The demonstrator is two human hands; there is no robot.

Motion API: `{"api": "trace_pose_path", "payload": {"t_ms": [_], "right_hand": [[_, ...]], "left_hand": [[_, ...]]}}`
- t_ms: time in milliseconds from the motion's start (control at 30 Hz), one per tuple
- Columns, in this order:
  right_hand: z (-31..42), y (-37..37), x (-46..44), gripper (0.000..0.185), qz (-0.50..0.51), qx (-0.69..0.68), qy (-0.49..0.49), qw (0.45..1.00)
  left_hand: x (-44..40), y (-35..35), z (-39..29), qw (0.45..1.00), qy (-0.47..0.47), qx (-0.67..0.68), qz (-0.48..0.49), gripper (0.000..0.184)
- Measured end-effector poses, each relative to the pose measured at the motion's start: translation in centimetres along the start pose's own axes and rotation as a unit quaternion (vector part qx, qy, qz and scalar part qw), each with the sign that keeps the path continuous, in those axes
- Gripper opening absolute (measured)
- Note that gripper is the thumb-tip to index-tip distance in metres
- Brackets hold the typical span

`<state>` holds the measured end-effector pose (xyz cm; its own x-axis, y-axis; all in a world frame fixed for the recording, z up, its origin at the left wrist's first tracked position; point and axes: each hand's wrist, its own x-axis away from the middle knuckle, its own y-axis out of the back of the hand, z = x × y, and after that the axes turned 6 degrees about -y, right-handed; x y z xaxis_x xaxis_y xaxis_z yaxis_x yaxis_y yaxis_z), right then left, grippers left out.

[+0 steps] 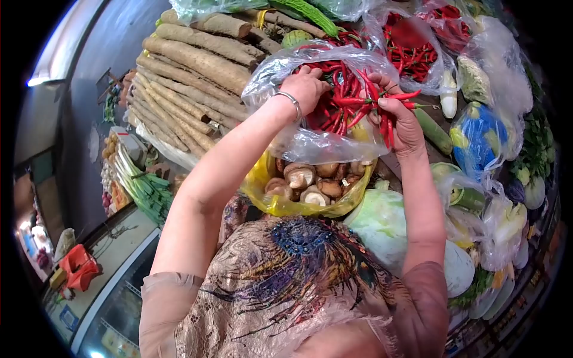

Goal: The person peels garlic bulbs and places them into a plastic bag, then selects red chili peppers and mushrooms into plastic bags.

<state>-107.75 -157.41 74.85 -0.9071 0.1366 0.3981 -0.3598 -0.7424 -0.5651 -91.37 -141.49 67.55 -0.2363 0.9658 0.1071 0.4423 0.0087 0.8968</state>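
Observation:
Red chili peppers point(343, 86) fill a clear plastic bag point(310, 146) whose mouth is open. My left hand point(304, 89), with a metal bangle at the wrist, reaches over the bag's left side; its fingers curl down among the chilies, and their tips are hidden. At the bag's right side, my right hand point(397, 116) is closed round a bunch of red chilies point(373, 98) that point several ways. Just below the bag, a yellow plastic bag point(340, 207) holds brown mushrooms point(299, 175).
Long brown roots point(203, 53) are stacked at the upper left. Another clear bag of chilies point(412, 53) lies at the upper right. A pale green melon or cabbage point(382, 221) sits below my right forearm. Green onions point(143, 188) lie at the left.

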Motion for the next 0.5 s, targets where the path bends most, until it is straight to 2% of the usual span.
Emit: {"api": "trace_pose_path", "payload": {"t_ms": [33,100,200,233,300,333,367,400,433,500], "right_hand": [[0.1,-0.2,0.3,0.040,0.022,-0.063,-0.007,0.998],[0.5,-0.5,1.1,0.044,0.042,-0.084,0.000,0.996],[1.0,-0.1,1.7,0.045,0.112,-0.142,0.010,0.983],[1.1,0.1,1.8,0.045,0.111,-0.142,0.013,0.983],[1.2,0.6,2.0,0.045,0.127,-0.170,0.063,0.975],[1.4,0.9,2.0,0.045,0.115,-0.180,0.075,0.974],[1.6,0.8,2.1,0.045,0.115,-0.181,0.077,0.974],[2.0,0.4,2.3,0.046,0.092,-0.180,0.094,0.975],[2.4,-0.2,2.3,0.046,0.071,-0.178,0.109,0.975],[2.6,-1.7,2.5,0.049,0.068,-0.159,0.104,0.979]], "left_hand": [[-0.1,0.5,-0.1,0.999,0.006,-0.014,0.036,0.040],[0.0,0.5,-0.2,0.999,0.023,-0.006,0.029,0.039],[1.2,0.0,-0.2,0.996,-0.006,-0.019,-0.082,0.038],[1.8,0.5,-0.4,0.996,-0.009,-0.020,-0.083,0.038],[3.1,1.7,-1.0,0.966,-0.089,0.140,-0.197,0.042],[3.9,2.5,-1.8,0.953,-0.059,0.213,-0.210,0.037],[4.3,3.4,-2.7,0.953,-0.060,0.211,-0.208,0.037],[4.6,4.3,-3.7,0.851,-0.001,0.480,-0.214,0.034],[4.8,5.1,-4.5,0.675,0.058,0.707,-0.204,0.030],[4.9,5.8,-5.6,0.508,0.069,0.832,-0.213,0.028]]}}
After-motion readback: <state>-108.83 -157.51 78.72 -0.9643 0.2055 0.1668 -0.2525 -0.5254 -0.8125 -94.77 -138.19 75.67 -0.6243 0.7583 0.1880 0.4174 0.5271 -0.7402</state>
